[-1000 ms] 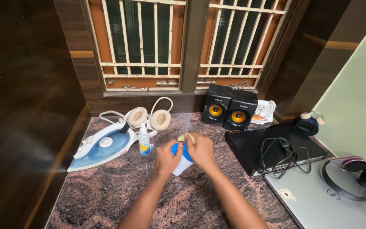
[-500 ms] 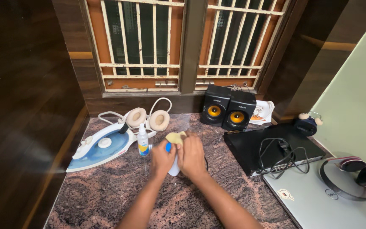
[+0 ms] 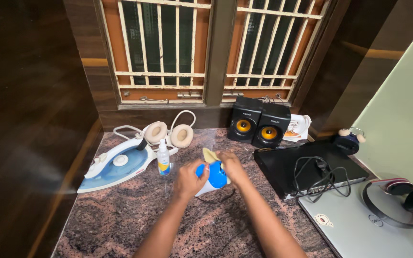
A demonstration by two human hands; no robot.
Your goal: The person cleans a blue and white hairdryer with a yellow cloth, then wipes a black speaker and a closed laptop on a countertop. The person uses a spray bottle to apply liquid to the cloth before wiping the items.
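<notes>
Both hands around blue-white gadget

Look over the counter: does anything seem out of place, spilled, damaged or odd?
Nothing is spilled or visibly broken. The iron lies flat on its soleplate on the counter rather than on its heel. A loose cable is heaped on the black box. The left hand and right hand hold a blue-and-white gadget and a yellow cloth.

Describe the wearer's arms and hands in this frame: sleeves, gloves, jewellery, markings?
Both forearms come up from the bottom edge and are bare up to there: no sleeves visible. The left hand and right hand wear no gloves. No watch, bracelet or strap shows at either wrist, and no ring can be made out. No markings, cables or tape on either arm.
</notes>
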